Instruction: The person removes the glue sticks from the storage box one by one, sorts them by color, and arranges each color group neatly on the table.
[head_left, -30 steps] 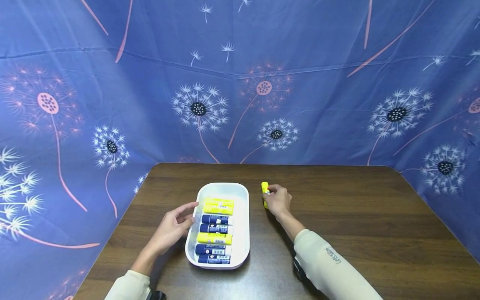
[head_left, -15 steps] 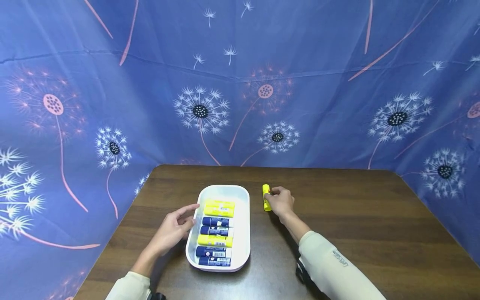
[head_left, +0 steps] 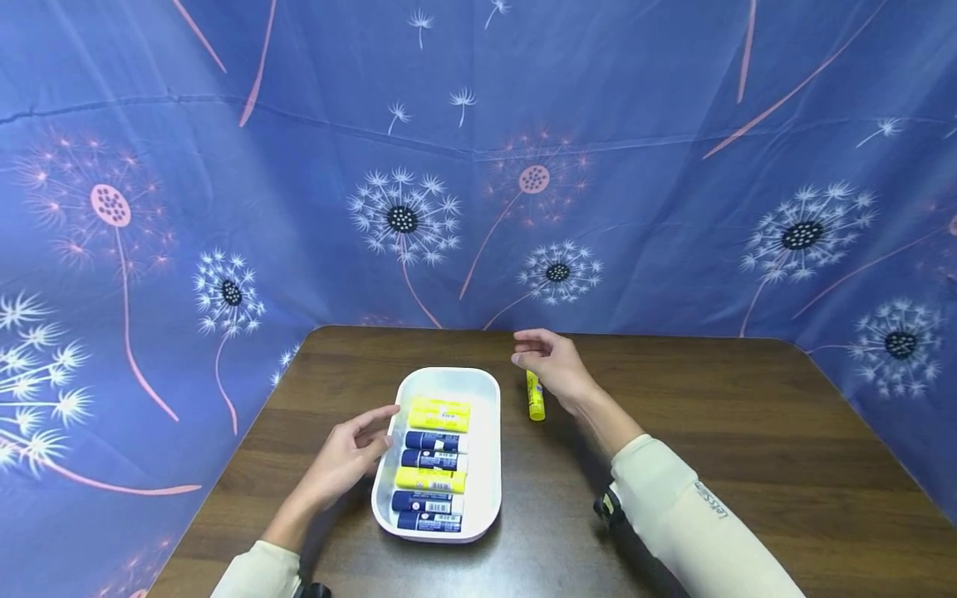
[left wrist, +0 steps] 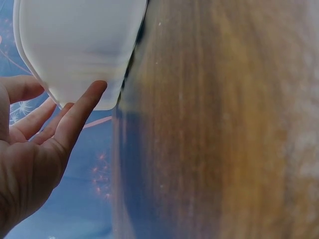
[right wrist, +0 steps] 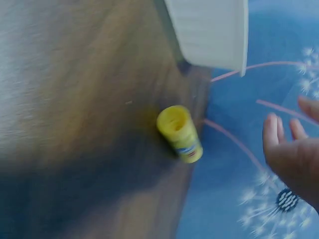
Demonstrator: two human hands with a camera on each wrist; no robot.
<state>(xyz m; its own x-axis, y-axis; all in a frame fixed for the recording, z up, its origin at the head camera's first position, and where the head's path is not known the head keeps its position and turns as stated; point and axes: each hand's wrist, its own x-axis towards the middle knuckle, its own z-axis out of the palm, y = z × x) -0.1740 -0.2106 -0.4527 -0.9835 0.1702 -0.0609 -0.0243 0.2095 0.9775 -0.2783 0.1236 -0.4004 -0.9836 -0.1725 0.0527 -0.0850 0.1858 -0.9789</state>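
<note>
A white tray [head_left: 488, 465] stands on the table, holding several yellow glue sticks [head_left: 429, 479] and several dark blue glue sticks [head_left: 426, 502] in a column. My left hand [head_left: 340, 461] touches the tray's left side with fairly straight fingers; in the left wrist view, a fingertip [left wrist: 99, 88] lies against the outer wall. To the right of the tray, a single yellow glue stick [head_left: 536, 397] lies on the table. My right hand [head_left: 559, 370] is raised over its far end, holding nothing. The right wrist view shows that glue stick [right wrist: 180, 133] apart from my right hand [right wrist: 294, 154].
The brown wooden table [head_left: 710, 432] extends to the right of the tray. A blue cloth with dandelion prints [head_left: 643, 166] hangs behind the table and along its left side.
My right hand has let go of the yellow glue stick and risen away from it, up and slightly right. The glue stick stays on the table. My left hand has not moved.
</note>
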